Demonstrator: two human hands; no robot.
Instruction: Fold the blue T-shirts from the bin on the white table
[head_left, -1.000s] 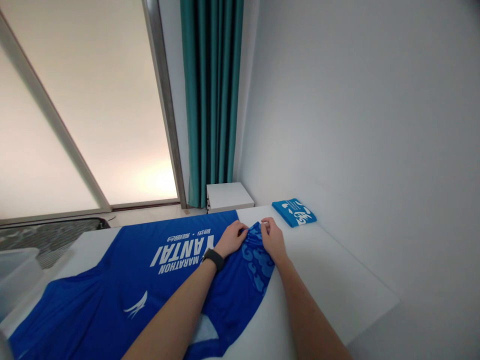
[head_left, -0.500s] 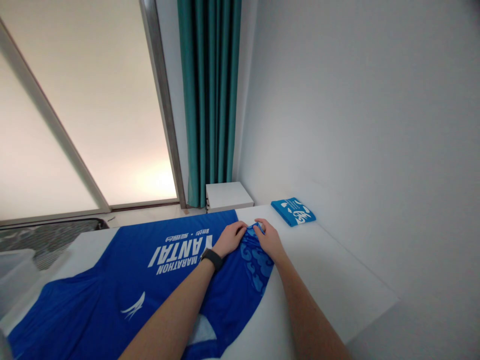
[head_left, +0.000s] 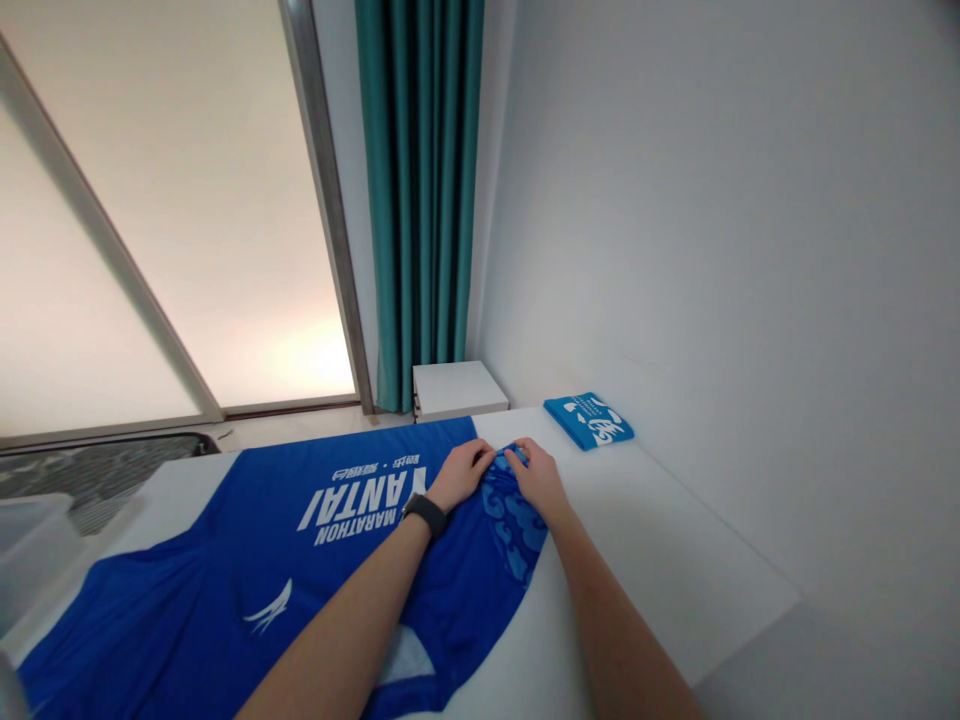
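Note:
A blue T-shirt (head_left: 247, 520) with white "YANTAI MARATHON" lettering lies spread over the white table (head_left: 637, 560), its print upside down to me. My left hand (head_left: 463, 474), with a dark watch (head_left: 425, 515) on the wrist, is closed on the far edge of the shirt's patterned right part. Close beside it, my right hand (head_left: 537, 478) pinches the same bunched cloth between thumb and fingers. Below the hands a lighter cloud pattern shows on the fabric. My left forearm hides part of the lettering and the shirt's middle.
A folded blue cloth (head_left: 589, 420) with white print lies at the table's far right, near the wall. Behind the table stand a small white cabinet (head_left: 459, 388) and a green curtain (head_left: 424, 200). A translucent plastic bin (head_left: 34, 550) is at the left.
Both hands stay on the same bit of cloth, with barely any movement. The whole view has shifted very slightly.

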